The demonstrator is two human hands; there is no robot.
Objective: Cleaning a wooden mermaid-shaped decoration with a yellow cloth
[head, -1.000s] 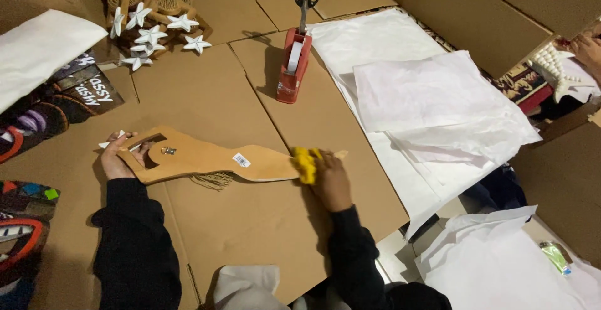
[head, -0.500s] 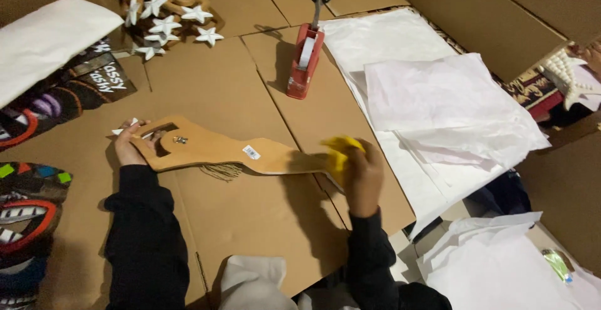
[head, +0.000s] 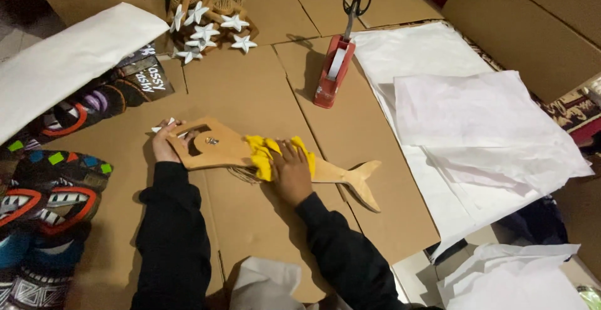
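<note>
Item: wooden fish carving (head: 341, 172), flat on the cardboard worktop (head: 250, 91), below the red tape dispenser (head: 332, 72). Your left hand (head: 164, 146) gripped its head end; your right hand (head: 289, 171) pressed a yellow cloth (head: 261, 153) mid-body (wiping step, judging by pose). Tail end likely wanted cloth next.

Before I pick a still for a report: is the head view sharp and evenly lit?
Head view: mostly sharp, the wooden fish and yellow cloth under the right hand crisp; light falls from the upper right, so the tape dispenser casts a shadow leftward; white paper sheets look bright but keep their folds; the left edge by the painted masks is dim.
</note>
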